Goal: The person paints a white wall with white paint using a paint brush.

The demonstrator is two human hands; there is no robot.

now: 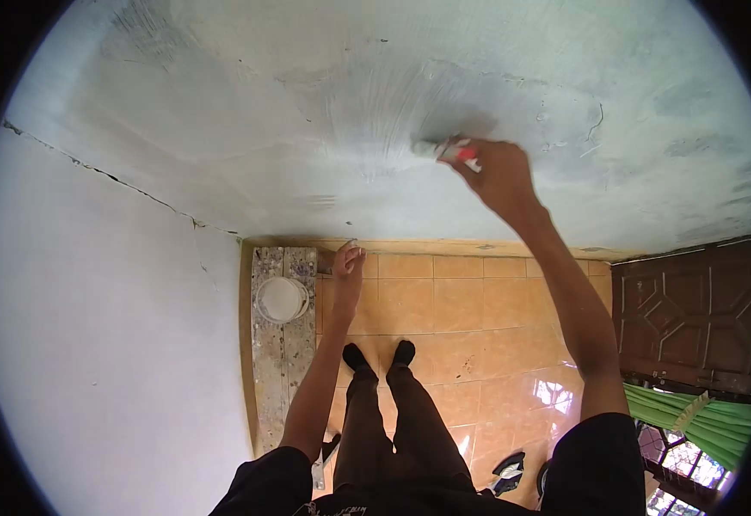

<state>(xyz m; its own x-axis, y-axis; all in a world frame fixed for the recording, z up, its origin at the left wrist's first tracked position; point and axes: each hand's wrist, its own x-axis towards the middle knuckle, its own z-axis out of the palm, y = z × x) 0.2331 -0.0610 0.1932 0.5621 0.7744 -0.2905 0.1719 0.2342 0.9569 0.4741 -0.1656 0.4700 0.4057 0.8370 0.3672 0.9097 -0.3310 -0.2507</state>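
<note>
My right hand (498, 176) is closed around a paintbrush (461, 155) with a red and white handle, its pale bristles against the wall (375, 103). Whitish streaks mark the wall to the left of the bristles. Lower and to the left, my left hand (349, 260) is near the foot of the wall with its fingers curled; whether they hold anything is too small to make out. Below and left of that hand, a round white bucket (282, 299) with pale contents stands on a paint-spotted wooden bench (270, 378).
A second wall (135, 301) meets the first at a cracked corner on the left. Orange tiles (457, 305) cover the floor under my feet. A brown carved door (694, 318) and green curtain (702, 417) are at the right. A dark object (509, 473) lies on the floor.
</note>
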